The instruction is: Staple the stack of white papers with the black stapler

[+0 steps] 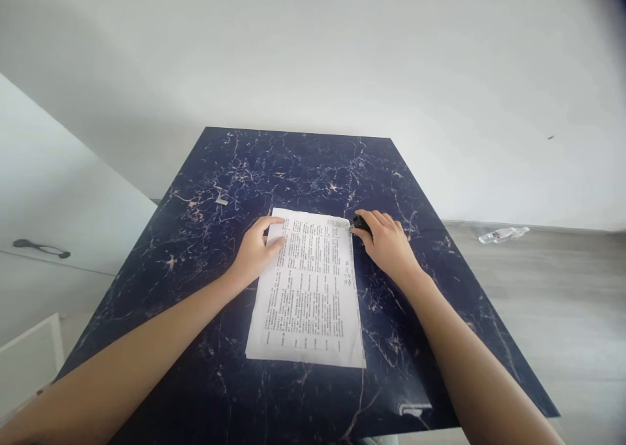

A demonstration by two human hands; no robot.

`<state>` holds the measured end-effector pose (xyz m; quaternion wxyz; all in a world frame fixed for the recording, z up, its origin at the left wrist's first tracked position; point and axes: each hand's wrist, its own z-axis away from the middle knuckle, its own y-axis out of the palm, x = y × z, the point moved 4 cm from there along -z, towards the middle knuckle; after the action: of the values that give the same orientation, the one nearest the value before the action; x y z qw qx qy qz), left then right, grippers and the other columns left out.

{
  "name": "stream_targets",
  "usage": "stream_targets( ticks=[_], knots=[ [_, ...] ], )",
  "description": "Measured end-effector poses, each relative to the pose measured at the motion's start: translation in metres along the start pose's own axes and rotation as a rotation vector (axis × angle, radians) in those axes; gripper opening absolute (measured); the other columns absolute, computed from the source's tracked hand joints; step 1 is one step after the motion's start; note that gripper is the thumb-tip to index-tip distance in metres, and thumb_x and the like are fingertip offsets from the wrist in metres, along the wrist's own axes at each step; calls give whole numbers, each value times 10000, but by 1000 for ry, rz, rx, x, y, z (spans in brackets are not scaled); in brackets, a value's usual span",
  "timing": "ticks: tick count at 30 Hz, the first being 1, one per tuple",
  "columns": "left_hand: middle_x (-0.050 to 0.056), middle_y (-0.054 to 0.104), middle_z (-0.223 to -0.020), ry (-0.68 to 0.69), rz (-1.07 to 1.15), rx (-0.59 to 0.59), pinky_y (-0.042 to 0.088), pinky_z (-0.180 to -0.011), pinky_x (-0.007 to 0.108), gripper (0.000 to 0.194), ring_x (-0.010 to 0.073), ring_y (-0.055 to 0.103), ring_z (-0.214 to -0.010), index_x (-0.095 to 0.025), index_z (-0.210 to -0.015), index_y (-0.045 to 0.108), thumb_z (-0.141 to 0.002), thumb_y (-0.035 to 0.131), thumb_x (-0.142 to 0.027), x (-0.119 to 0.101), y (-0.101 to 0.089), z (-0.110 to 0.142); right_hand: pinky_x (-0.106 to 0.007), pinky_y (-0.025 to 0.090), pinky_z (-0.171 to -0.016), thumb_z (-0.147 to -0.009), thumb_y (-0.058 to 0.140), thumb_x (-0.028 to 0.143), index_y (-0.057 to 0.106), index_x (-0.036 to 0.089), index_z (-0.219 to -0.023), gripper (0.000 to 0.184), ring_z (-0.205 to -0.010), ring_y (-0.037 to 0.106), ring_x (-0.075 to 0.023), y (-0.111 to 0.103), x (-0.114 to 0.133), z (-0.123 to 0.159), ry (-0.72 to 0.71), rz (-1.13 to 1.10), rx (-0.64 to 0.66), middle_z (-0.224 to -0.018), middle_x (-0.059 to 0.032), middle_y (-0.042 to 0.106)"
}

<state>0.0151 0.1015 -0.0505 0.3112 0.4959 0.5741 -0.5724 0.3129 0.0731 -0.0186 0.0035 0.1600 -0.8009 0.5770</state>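
Note:
Printed sheets of paper (310, 288), covered in lines of dark text that run sideways, lie on the dark blue marbled table (283, 164). My left hand (259, 246) grips the paper's upper left edge, with the thumb on top. At the upper right edge, my right hand (388, 243) is closed around a small black stapler (360, 223). Its silvery front end meets the paper's edge; the rest is mostly hidden by my fingers. Some handwriting shows along the right margin of the top page.
A small pale rectangular piece (222, 201) lies on the table, left of the paper. Clear plastic bottles (503, 235) lie on the floor at the right. A white wall (313, 53) stands behind the table; a white panel with a dark handle (42, 247) is at the left.

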Motion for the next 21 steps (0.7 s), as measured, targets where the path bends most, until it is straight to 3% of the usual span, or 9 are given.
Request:
stream_targets(
  ticks=[4,9,15,17,21],
  knots=[
    [100,647,-1287,13,-30,-11,601,-883,384,325,223,686,-1071,-194,-1185,665,-863,641,-163,-1,0,0,-500,451,-849,-1056,439,392,585,252,-1369,372,-1038,617,-354,1,-4,0,22,6,-36,-1128,-136,716],
    [90,629,-1273,143,-231,-73,489,-1099,506,339,252,624,-1202,-213,-1174,657,-868,593,-83,-7,0,4,-512,458,-852,-1046,461,416,591,256,-1357,373,-1048,614,-365,1,-24,-2,129,21,-61,-1120,-130,717],
    [136,454,-1535,334,-464,-165,401,-1172,585,405,332,434,-1436,-219,-1215,654,-871,565,-26,-21,2,19,-505,472,-832,-965,583,482,544,248,-1385,483,-1066,608,-393,-3,-44,2,222,24,-31,-1160,-148,693],
    [114,560,-1443,490,-495,-98,444,-1131,573,420,308,500,-1373,-217,-1109,699,-857,486,42,-26,7,25,-470,476,-802,-908,649,412,555,241,-1333,467,-1025,619,-377,-3,-48,4,226,16,2,-1125,-140,688],
    [50,744,-1053,742,-480,219,587,-951,463,502,218,682,-1024,-205,-1036,718,-802,403,109,-27,23,35,-365,433,-684,-860,663,307,592,233,-1066,230,-882,625,-308,-4,-53,4,286,-3,36,-978,-99,678]
  ],
)
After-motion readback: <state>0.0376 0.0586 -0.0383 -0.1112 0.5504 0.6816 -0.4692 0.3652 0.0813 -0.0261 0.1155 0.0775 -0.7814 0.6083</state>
